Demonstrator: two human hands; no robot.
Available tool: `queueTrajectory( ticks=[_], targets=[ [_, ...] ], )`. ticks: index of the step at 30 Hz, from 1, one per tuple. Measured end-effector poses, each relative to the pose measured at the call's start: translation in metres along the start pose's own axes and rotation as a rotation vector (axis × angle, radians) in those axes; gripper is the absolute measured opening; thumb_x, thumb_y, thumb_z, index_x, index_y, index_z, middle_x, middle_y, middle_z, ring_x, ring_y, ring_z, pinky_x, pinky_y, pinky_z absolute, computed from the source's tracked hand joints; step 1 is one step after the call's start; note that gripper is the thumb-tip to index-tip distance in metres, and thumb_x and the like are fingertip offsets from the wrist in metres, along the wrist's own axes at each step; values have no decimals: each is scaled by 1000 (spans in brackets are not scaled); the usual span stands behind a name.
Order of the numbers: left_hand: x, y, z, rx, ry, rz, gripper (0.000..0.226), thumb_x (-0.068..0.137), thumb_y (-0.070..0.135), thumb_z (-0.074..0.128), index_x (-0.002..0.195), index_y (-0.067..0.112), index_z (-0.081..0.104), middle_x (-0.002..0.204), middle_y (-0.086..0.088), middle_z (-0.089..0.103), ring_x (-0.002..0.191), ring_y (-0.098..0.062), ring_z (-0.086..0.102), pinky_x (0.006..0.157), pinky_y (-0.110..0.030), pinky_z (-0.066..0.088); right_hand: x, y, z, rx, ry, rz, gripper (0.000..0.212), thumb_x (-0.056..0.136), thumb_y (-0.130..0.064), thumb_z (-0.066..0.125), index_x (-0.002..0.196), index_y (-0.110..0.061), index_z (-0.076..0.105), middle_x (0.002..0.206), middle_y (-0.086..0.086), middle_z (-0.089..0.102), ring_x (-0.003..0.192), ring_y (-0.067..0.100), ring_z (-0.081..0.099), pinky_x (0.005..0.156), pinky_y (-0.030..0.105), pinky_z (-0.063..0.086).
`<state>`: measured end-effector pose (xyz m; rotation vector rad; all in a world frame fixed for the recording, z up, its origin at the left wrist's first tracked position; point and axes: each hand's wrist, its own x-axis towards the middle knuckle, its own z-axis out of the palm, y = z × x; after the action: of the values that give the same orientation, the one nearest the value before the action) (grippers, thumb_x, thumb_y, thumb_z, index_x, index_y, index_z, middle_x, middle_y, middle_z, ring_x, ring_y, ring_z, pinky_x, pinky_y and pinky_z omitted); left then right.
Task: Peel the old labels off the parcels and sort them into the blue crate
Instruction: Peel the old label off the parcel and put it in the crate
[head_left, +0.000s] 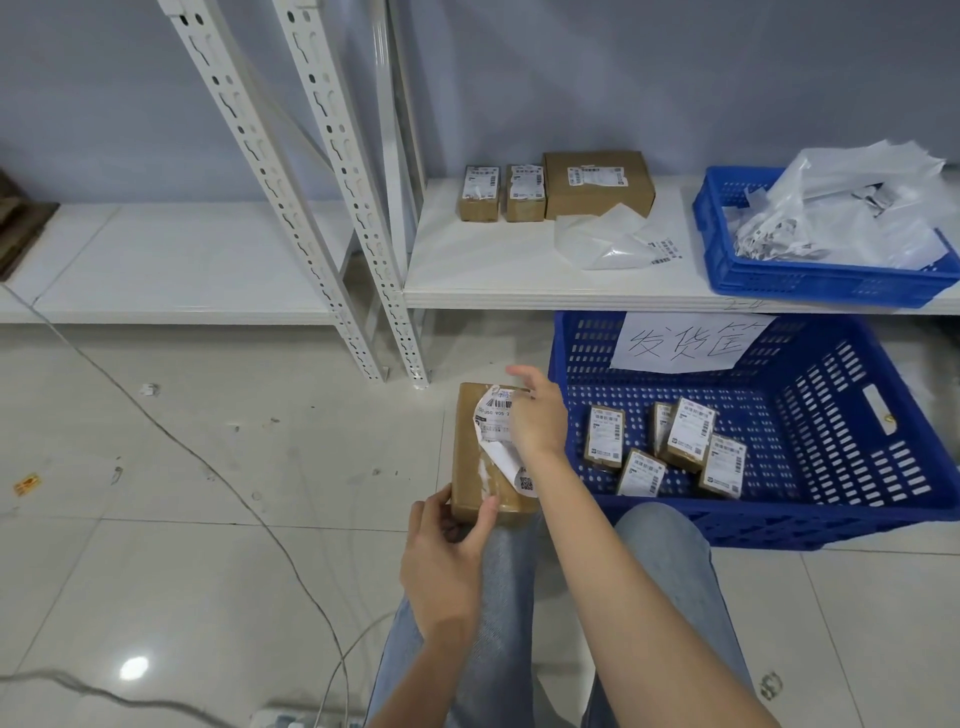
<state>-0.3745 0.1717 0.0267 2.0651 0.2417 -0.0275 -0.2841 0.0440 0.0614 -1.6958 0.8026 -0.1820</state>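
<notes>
- Beside the big blue crate (852, 467), just off its left wall, I see the brown parcel (485, 457) propped on my left knee above the tiled floor.
- My left hand (447, 551) holds the parcel's near end, thumb curled over the top edge and fingers wrapped below it.
- My right hand (537, 415) is at the parcel's far end, fingers pinching the old label (501, 441); the index finger sticks out straight.
- That label is half lifted: its lower part curls up white side out, and torn paper residue shows on the cardboard beneath.
- Inside the crate lie five small labelled parcels (670, 452), clustered near its middle; a handwritten paper sign (685, 343) hangs on its far wall.
- Above the crate, on the white shelf (498, 260), stand three more boxes (550, 187) against the wall, with a loose plastic bag (602, 239) in front of them.
- Directly over the crate's right half, a smaller blue tray (727, 260) sits on that shelf, stuffed with plastic bags and peeled labels.
</notes>
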Motion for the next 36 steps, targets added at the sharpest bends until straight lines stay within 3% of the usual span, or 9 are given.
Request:
queueTrajectory(
  ticks=[4,10,15,20,24,31,36],
  targets=[
    [1,-2,0,9,-2,9,45,78,55,68,109,22,68,92,15,62,81,13,59,66,0,39,1,12,5,-225,-42,-195,36,99,-6,44,113,-28,68,121,-4,51,102,12,56,62,9,36],
    [1,-2,0,1,-8,8,50,77,60,65,109,23,67,93,16,61,81,12,59,66,0,40,-1,15,1,-366,57,-350,23,97,-10,54,105,-21,71,113,-2,60,91,14,62,71,19,43],
    [0,1,-1,-3,-4,16,64,68,74,52,107,25,67,92,17,60,80,11,59,66,-1,41,7,19,0,-441,14,-373,17,97,-12,53,105,-18,67,112,0,57,99,20,60,77,30,49],
    [0,1,-2,21,-15,15,59,72,71,56,108,26,66,92,19,59,78,10,60,66,-2,41,11,24,0,-481,-24,-402,14,97,-11,52,105,-15,63,112,2,54,100,23,57,83,40,52],
    [0,0,-1,36,-20,20,46,78,59,65,107,24,68,91,18,59,81,13,57,67,1,38,11,24,-2,-500,-28,-381,11,98,-9,49,101,-12,60,110,2,53,98,21,55,87,38,50],
    [2,-3,1,37,-17,11,43,79,53,70,107,21,69,91,17,60,82,14,57,68,1,37,7,17,-5,-566,-41,-351,11,99,-10,45,101,-11,56,112,4,53,91,22,57,83,39,50],
    [2,-4,1,38,-17,21,43,79,52,70,108,20,69,92,16,61,83,15,57,67,1,38,4,15,-11,-446,-26,-305,10,98,-8,47,101,-12,56,112,4,54,90,15,55,74,22,45]
  ],
)
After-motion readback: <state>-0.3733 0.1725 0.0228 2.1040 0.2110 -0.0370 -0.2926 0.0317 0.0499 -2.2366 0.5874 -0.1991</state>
